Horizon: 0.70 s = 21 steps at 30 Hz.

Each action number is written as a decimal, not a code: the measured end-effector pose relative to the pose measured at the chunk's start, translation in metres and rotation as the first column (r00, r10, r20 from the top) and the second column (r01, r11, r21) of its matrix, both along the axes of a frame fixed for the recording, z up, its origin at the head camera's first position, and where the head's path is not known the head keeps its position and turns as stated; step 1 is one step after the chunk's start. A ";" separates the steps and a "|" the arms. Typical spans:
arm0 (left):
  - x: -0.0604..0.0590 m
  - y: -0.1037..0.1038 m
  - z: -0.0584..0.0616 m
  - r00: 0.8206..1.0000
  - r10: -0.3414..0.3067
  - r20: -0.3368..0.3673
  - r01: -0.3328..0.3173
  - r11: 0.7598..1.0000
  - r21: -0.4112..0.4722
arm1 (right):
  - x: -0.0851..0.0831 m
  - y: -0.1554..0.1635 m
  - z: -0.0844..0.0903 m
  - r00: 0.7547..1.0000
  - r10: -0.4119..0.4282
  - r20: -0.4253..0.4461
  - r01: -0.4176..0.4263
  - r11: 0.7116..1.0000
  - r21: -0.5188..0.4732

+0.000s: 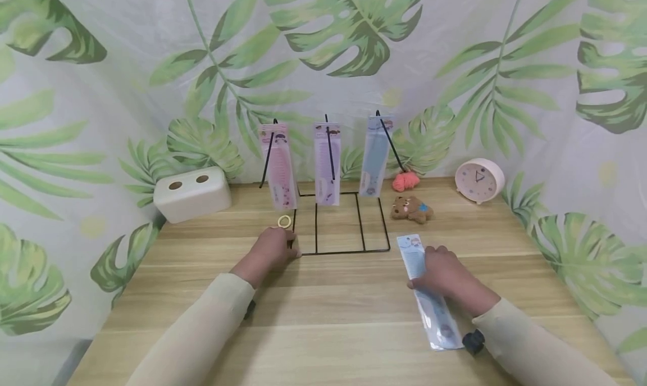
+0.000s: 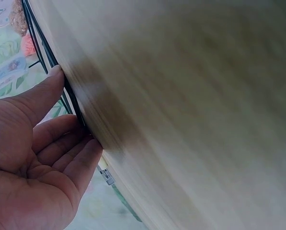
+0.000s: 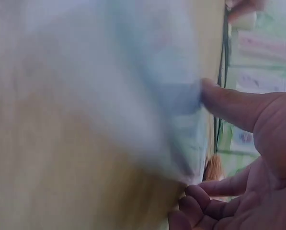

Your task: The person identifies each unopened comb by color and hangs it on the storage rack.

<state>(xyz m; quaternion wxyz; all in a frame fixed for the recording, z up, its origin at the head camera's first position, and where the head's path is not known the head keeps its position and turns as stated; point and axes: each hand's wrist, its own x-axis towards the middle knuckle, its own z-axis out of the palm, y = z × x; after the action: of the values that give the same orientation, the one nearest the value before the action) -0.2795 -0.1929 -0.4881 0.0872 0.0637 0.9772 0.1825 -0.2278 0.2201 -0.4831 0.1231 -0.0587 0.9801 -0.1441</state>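
Head view: wooden table with a black wire rack standing at mid-table. Three packaged combs hang from its prongs: a pink packet, a purple packet and a pale blue packet. The left hand rests at the rack's front left corner, fingers on the base wire. The right hand lies on a blue comb packet that is flat on the table, right of the rack and apart from it. A small ring lies just beyond the left hand. Further back: white box, orange yarn ball, bear toy, round clock.

Left wrist view: the left hand's fingers are loosely bent, tips touching the black wire at the table surface; thumb straight against the wire. Nothing enclosed in the palm.

Right wrist view: blurred. The thumb presses on the blue packet's edge; the other fingers curl under at its near edge, so the packet is pinched between them
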 end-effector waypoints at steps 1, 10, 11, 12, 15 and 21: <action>0.000 0.000 0.000 1.000 -0.002 -0.004 0.002 1.000 -0.001 | -0.001 0.004 0.001 1.000 0.005 0.010 -0.005 1.000 -0.012; -0.001 0.000 0.000 1.000 -0.008 -0.006 0.008 1.000 -0.008 | -0.011 0.028 0.006 0.992 0.000 0.127 0.012 0.996 -0.090; -0.001 0.000 0.000 1.000 -0.008 -0.003 0.008 1.000 -0.006 | -0.012 0.029 0.006 0.991 -0.004 0.134 0.016 0.996 -0.090; -0.001 0.000 -0.001 1.000 -0.007 0.000 0.007 1.000 -0.003 | -0.012 0.029 0.006 0.990 -0.007 0.140 0.019 0.996 -0.088; -0.001 0.000 -0.002 1.000 0.000 0.012 0.000 1.000 0.003 | -0.013 0.031 0.006 0.990 -0.012 0.137 0.025 0.995 -0.092; -0.001 0.000 -0.003 1.000 0.002 0.002 -0.002 1.000 -0.003 | -0.011 0.037 0.004 0.998 -0.010 0.066 0.022 0.984 -0.176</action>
<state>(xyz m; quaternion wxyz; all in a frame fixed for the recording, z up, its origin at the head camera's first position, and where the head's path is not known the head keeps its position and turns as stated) -0.2803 -0.1931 -0.4915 0.0882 0.0625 0.9775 0.1810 -0.2386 0.2572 -0.4791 0.1482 -0.0567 0.9594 -0.2331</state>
